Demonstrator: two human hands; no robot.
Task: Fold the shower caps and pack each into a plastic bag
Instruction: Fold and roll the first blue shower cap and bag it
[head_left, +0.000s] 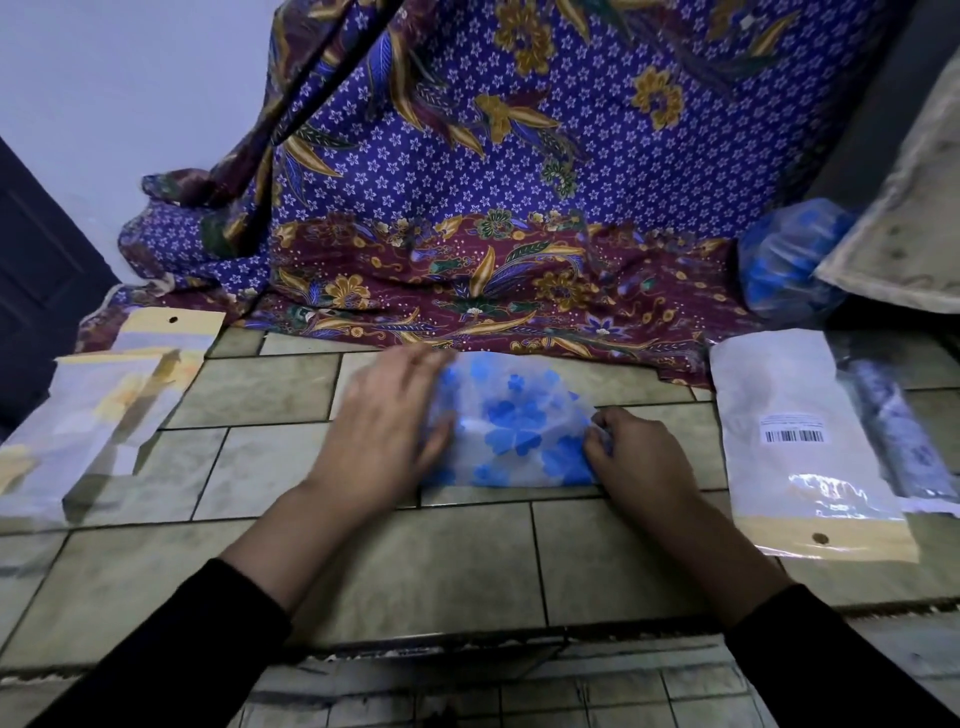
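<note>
Surface: grey-green tiled ledge (467, 561), with a purple and maroon batik cloth (519, 182) draped behind it at 12 o'clock.
Shower cap: translucent shower cap (514, 426) printed with blue flowers, lying flattened at the centre of the ledge between both hands.
Left hand: left hand (384, 421) lies at the cap's 9 o'clock edge, fingers nearly straight, pressing the film down and gripping nothing.
Right hand: right hand (641, 457) is at the cap's 3 o'clock edge, fingers curled, pinching that edge.
Bags: stack of clear bags (104, 410) with yellow headers at 9 o'clock; barcode-labelled bag (795, 441) at 3 o'clock, both well apart from the cap.
Spare caps: blue bundle in a clear sack (784, 260) at 2 o'clock.
Step in hand: probably a fold from right to left.
Risk: thin film traps air, so the fold may puff up and spring open if the flat hand lifts early. A slack pinch could drop the edge and skew the fold, leaving it too bulky for a bag.
</note>
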